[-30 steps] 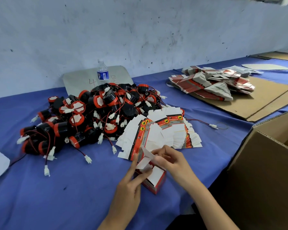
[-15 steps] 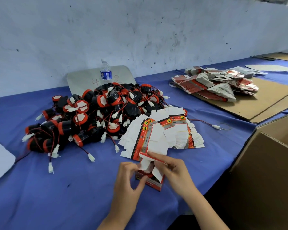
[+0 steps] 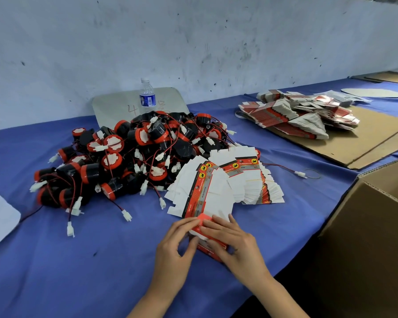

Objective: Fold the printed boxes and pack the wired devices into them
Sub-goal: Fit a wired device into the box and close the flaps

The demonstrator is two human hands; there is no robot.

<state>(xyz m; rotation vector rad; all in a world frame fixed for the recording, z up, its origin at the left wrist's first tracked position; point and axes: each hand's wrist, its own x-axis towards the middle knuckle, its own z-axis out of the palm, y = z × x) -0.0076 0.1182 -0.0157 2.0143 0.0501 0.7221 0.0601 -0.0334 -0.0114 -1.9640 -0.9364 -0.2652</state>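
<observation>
Your left hand [image 3: 170, 251] and right hand [image 3: 234, 243] both grip the red printed box [image 3: 203, 228] near the bench's [image 3: 55, 271] front edge, contents hidden.

A blue cloth [image 3: 78, 260], matt and faintly creased, covers the worktop. The wired devices [image 3: 129, 161] look like glossy black and red plastic with white plastic plugs. The flat printed boxes [image 3: 221, 187] are thin card, white and matt inside. Toward the right edge lie rough brown corrugated cardboard [image 3: 365, 143] and a clear plastic bottle [image 3: 147, 97].
</observation>
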